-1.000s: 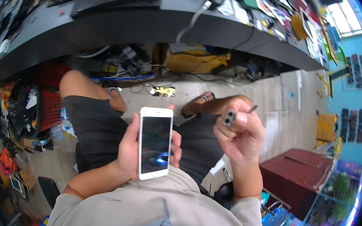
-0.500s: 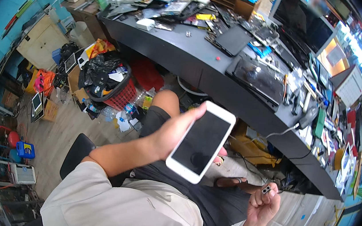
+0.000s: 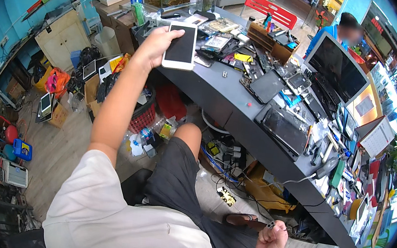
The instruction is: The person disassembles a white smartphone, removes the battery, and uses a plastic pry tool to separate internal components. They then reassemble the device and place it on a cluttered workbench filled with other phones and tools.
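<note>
A smartphone (image 3: 179, 48) with a white frame and dark screen is held out over the near edge of the desk's left part. My left hand (image 3: 154, 45) is closed on its left side, thumb lying across the front. Low at the right, in front of my body, my right hand (image 3: 270, 245) is closed with fingertips pinching a small dark piece (image 3: 271, 225). That piece is too small for me to name its kind; most of it is hidden by the fingers.
The grey desk (image 3: 202, 87) carries heaped phone parts, a black tablet-like panel (image 3: 283, 129), a monitor (image 3: 337, 69) and a wooden organizer (image 3: 271, 43). Beneath stand a red basket (image 3: 143, 116) and tangled cables (image 3: 233, 164). A person in blue (image 3: 333, 34) sits behind the desk.
My left hand has carried the smartphone from above my lap forward and left to the desk. The right hand keeps its pinch, slightly lower. The view has tilted up, showing the person beyond.
</note>
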Motion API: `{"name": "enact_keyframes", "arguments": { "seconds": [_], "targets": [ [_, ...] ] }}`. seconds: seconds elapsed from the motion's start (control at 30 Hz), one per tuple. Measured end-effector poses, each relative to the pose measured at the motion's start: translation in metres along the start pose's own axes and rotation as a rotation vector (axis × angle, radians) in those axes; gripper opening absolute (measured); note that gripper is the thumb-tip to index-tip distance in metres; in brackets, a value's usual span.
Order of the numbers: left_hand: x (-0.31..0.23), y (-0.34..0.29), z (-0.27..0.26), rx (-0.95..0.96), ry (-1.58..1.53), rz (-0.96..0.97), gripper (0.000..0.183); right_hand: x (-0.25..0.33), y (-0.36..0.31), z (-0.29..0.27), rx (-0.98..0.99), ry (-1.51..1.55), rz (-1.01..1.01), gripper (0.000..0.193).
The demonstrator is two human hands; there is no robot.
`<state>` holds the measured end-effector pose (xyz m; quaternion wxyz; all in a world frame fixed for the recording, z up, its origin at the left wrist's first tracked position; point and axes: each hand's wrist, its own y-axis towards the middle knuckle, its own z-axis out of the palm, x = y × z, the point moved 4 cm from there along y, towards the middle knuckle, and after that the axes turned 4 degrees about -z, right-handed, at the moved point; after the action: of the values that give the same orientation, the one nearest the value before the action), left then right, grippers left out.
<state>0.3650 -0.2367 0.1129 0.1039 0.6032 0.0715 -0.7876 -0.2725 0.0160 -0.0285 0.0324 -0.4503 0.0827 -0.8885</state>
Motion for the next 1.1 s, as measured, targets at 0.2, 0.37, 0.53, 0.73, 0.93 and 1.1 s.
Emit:
{"name": "enact_keyframes", "arguments": {
  "seconds": [0.2,0.37,0.53,0.73,0.93,1.1],
  "targets": [
    [-0.037,0.062,-0.055,-0.202,0.310,-0.049,0.032,-0.020,0.007,-0.017,-0.081,-0.054,0.098,0.014],
    [-0.034,0.103,-0.039,-0.186,0.499,-0.025,0.030,-0.047,0.014,0.000,-0.143,-0.107,0.290,0.014],
    [-0.004,0.156,0.028,-0.094,0.610,-0.061,0.041,-0.057,0.026,0.027,-0.174,-0.105,0.359,0.007],
    [0.025,0.212,0.110,0.025,0.995,0.203,0.053,-0.050,0.049,0.031,-0.024,-0.095,0.251,0.010],
    [0.021,0.256,0.117,-0.043,1.363,0.187,0.090,-0.053,0.048,0.020,-0.067,-0.069,0.255,0.011],
    [0.020,0.264,0.086,-0.107,1.372,0.139,0.081,-0.054,0.045,0.018,-0.077,-0.047,0.255,0.011]
  ]
}}
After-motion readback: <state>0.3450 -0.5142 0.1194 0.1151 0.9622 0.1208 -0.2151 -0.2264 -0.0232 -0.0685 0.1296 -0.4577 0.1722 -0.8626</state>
